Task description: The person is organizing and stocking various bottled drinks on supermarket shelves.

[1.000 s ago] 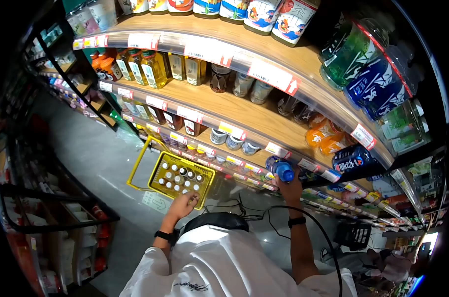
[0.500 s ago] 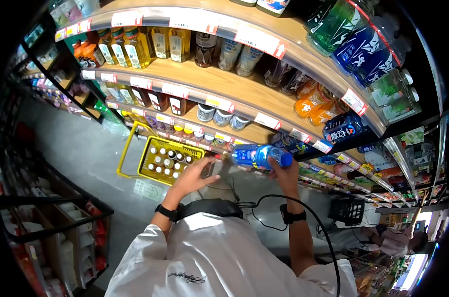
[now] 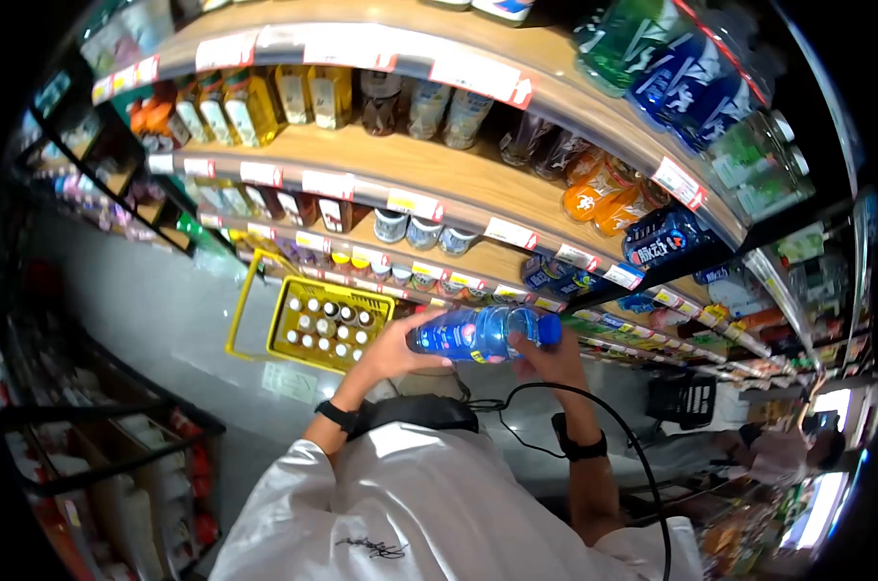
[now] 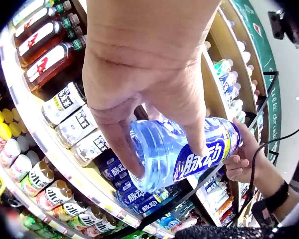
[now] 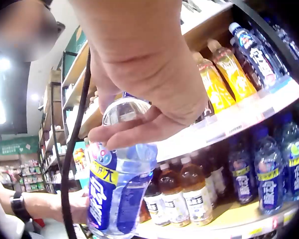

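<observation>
A blue plastic drink bottle (image 3: 463,334) with a blue cap lies tilted sideways between my two hands, in front of the shelves. My left hand (image 3: 393,351) holds its base end. In the left wrist view, thumb and fingers of that hand straddle the lower part of the bottle (image 4: 162,157). My right hand (image 3: 555,360) grips the neck end near the cap. The right wrist view shows the right hand's fingers (image 5: 134,132) curled round the bottle's shoulder, above a blue label with white characters and a yellow band.
A yellow basket (image 3: 282,334) with several white-capped bottles stands on the floor at left. Curved shelves (image 3: 391,155) of drinks run ahead, with orange bottles (image 3: 594,198) and more blue ones. A black cable (image 3: 633,436) loops by my right arm. A black crate (image 3: 681,399) is at right.
The blue bottle has come away from the shelf, leftward in front of my body, in my right hand. My left hand has moved from beside the basket to the bottle's base and now holds it.
</observation>
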Available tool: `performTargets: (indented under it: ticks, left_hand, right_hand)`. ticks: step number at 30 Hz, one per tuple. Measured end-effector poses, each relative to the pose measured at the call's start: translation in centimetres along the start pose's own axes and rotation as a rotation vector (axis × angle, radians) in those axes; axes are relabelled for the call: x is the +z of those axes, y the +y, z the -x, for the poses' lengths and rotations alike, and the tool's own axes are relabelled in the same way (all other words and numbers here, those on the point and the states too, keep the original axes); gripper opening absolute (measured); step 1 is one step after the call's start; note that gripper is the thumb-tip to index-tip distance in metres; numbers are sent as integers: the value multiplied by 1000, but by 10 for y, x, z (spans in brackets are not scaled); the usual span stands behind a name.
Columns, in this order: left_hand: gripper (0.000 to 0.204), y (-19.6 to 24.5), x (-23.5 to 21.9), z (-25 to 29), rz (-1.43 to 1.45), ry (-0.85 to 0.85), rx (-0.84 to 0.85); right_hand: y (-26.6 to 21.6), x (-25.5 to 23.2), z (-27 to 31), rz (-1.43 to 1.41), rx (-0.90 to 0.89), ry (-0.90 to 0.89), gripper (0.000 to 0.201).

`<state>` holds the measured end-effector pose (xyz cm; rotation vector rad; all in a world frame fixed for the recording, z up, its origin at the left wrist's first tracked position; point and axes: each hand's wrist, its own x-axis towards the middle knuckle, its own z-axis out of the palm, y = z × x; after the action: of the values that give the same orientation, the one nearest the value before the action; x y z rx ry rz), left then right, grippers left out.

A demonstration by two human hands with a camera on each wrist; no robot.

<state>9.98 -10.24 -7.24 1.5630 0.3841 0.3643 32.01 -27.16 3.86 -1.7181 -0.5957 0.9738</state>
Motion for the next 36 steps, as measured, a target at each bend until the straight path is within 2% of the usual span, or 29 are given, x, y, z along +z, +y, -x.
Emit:
performTargets:
  ticks: [3, 5, 6, 7, 9, 13, 15, 16, 18, 19, 21, 22, 24, 25, 26, 28, 29, 30, 32, 33, 35, 36]
  left_hand:
    - [84, -6, 1, -2, -26, 25, -19]
    - [83, -19, 2, -2, -17, 52, -20]
    - [83, -9, -1, -5, -50, 49, -3]
    - [84, -4, 1, -2, -96, 85, 16]
    - [85, -1, -7, -2, -112, 49, -16]
    - [86, -8, -13, -4, -123, 18, -7]
    - [84, -5, -14, -8, -136, -3, -11]
    - [82, -4, -13, -9, -143, -21, -19]
    - [85, -13, -11, -15, -86, -76, -67]
    - [85, -20, -9, -18, -107, -70, -67]
    - [85, -22, -4, -27, -123, -73, -92]
    - [79, -34, -1, -33, -79, -77, -52]
    - [71, -29, 1, -43, -206, -38, -85]
    - [61, -23, 0, -48, -285, -24, -96]
    - [61, -20, -7, -53, -289, -23, -100]
    - [57, -20, -18, -54, -258, -66, -257]
    - [52, -24, -21, -52, -180, -7, -211]
    - [51, -42, -27, -48, -261, 37, -150]
    - [48, -61, -45, -30, -390, 59, -220]
    - [48, -61, -51, -22, -390, 64, -220]
    - [44, -58, -64, -6, -281, 134, -473]
    - [44, -66, -69, -1, -284, 138, -472]
  right_hand:
    - [5, -3, -2, 4, 8, -33, 82]
    - [4, -4, -1, 102, 47, -133, 95]
    - [5, -4, 0, 76, 24, -105, 95]
    - [8, -4, 2, 248, -48, -107, 100]
    - [13, 0, 3, 566, -203, -78, 109]
    - [11, -4, 2, 524, -93, -97, 113]
    - [21, -4, -3, 335, -60, -118, 113]
    - [25, -1, -3, 331, -56, -123, 113]
    - [31, 5, -3, 48, -152, -116, 102]
    - [36, 4, -7, 47, -140, -119, 102]
    - [44, 1, -18, 73, -179, -61, 88]
    - [43, 0, -21, 75, -166, -68, 88]
    - [36, 3, -26, 301, -329, 69, 80]
    - [43, 2, -34, 455, -405, 75, 76]
    - [47, 4, -44, 449, -404, 73, 76]
    - [61, 6, -59, 839, -488, 168, 72]
    - [74, 5, -72, 843, -416, 166, 69]
    - [80, 4, -83, 813, -421, 219, 71]
    - [89, 0, -105, 668, -486, 327, 69]
    - [92, -2, -113, 669, -489, 324, 69]
    - [99, -4, -126, 671, -481, 411, 69]
    - [103, -6, -134, 668, -485, 409, 69]
